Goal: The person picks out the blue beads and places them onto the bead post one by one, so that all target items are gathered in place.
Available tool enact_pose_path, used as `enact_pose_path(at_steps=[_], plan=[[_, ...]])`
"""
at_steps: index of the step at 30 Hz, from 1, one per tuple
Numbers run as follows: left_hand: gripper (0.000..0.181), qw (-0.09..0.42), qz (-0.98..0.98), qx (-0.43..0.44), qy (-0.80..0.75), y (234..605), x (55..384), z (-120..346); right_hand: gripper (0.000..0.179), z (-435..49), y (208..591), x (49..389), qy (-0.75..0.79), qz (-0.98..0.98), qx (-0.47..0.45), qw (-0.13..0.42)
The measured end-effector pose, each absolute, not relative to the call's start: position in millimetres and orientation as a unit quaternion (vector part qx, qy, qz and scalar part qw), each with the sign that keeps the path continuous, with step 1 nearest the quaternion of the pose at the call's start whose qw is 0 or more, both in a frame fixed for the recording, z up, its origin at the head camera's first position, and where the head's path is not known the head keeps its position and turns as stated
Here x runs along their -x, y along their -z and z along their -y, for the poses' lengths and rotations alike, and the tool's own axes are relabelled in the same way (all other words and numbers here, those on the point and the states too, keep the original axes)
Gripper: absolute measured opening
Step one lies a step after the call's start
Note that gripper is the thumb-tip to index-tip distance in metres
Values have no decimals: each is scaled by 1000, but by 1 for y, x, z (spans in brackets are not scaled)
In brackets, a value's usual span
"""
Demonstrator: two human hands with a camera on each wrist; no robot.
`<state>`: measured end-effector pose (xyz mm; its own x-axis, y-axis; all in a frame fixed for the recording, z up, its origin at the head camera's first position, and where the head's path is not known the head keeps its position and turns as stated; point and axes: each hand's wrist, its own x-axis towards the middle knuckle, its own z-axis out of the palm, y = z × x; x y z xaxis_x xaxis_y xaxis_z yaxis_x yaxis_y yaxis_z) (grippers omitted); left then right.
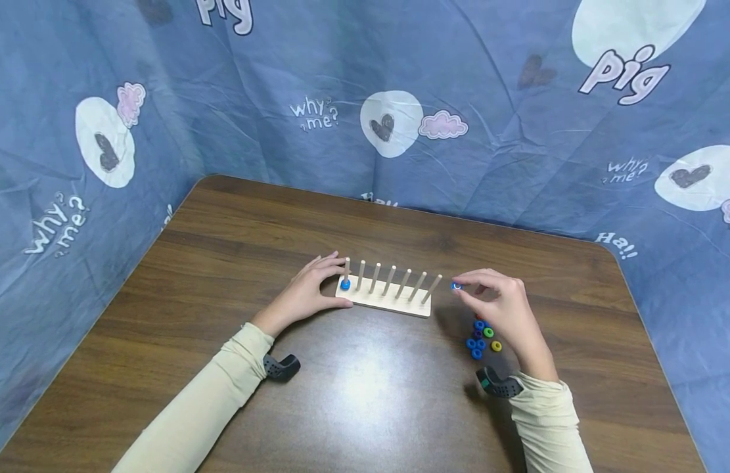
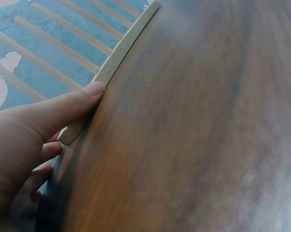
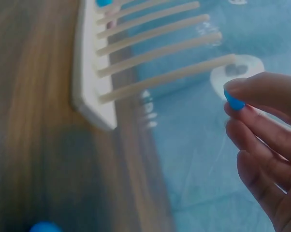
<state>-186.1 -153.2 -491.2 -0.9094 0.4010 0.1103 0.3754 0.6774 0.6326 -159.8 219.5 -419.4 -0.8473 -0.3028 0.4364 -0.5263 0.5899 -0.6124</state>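
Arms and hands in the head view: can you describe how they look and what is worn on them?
The left sleeve and right sleeve are long, plain cream cloth, wrinkled toward the wrists. A dark, curved left band and right band show small holes; the right one has a small green patch. The left hand and right hand wear no gloves.

Holding both arms (image 1: 193, 407) out front now, gripping low between left thumb (image 1: 339, 303) and fingers (image 1: 328, 264) with the left hand (image 1: 305, 292), and pinching higher, forefinger (image 1: 472, 278) toward thumb, with the right hand (image 1: 505, 306)!
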Motion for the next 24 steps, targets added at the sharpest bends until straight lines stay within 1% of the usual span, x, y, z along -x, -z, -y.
enact_pose_path(at_steps=[7, 14, 24], plan=[[66, 16, -915, -217, -339, 491, 186, 153, 18, -202, 402, 165, -444, 860, -207, 145], [65, 13, -913, -219, -343, 491, 186, 154, 17, -173, 392, 172, -477, 834, -241, 137], [64, 7, -912, -220, -347, 492, 187, 153, 15, -133, 390, 182, -495, 814, -281, 117]])
